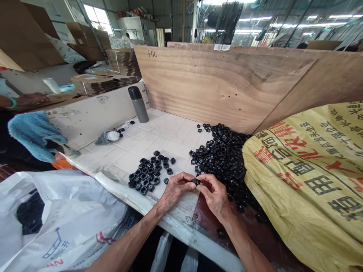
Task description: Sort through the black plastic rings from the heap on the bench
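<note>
Between the fingertips of my two hands, at the table's front edge, is a small black ring-like part (pixel 196 181). My left hand (pixel 177 189) pinches it from the left, and my right hand (pixel 214 194) grips its right side. A large heap of similar black parts (pixel 224 155) spreads behind and right of my right hand. To the left of my left hand lies a smaller group of black rings (pixel 146 173), many with their round openings showing. The fingers partly cover the held part.
A yellow sack (pixel 306 177) borders the heap on the right. A grey bottle (pixel 138 105) stands near the back left corner, with a plastic bag (pixel 107 138) before it. Wooden boards (pixel 198 83) wall the back. A white sack (pixel 73 215) and blue cloth (pixel 35 132) are left.
</note>
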A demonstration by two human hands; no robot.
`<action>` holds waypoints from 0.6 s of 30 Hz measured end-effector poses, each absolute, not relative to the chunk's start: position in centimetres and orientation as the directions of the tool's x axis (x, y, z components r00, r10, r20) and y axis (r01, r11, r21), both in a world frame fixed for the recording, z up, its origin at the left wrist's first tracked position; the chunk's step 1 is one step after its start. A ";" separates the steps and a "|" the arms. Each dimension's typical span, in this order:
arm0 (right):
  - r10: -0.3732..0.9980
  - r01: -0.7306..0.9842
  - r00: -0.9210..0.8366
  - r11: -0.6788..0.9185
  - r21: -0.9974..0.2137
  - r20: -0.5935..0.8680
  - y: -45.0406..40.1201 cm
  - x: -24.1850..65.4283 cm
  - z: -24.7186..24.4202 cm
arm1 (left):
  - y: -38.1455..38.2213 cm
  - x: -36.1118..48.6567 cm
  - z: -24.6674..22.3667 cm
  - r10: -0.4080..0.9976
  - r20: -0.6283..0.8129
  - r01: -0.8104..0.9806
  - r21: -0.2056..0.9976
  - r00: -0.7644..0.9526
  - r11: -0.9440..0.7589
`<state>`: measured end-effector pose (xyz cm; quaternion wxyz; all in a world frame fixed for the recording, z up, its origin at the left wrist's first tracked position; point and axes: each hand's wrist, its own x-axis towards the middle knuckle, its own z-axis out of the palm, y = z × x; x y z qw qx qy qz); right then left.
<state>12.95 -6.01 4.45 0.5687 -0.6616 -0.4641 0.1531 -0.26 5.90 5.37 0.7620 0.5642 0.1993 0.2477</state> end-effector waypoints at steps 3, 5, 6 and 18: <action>0.772 0.479 0.524 0.082 -0.874 0.359 -5.9 12.8 4.6 | 5.7 -0.2 5.1 0.632 0.014 -0.183 0.962 0.775 0.203; 0.757 0.513 0.534 0.065 -0.856 0.377 -5.9 12.7 4.7 | 5.5 -0.2 4.8 0.639 0.043 -0.197 0.965 0.768 0.171; 0.750 0.523 0.540 0.055 -0.850 0.381 -5.9 12.6 4.8 | 5.4 -0.2 4.6 0.641 0.065 -0.200 0.970 0.765 0.140; 0.799 0.315 0.568 0.014 -0.949 0.200 -5.9 12.9 5.8 | 5.4 0.3 3.2 0.673 0.177 -0.207 0.978 0.718 -0.036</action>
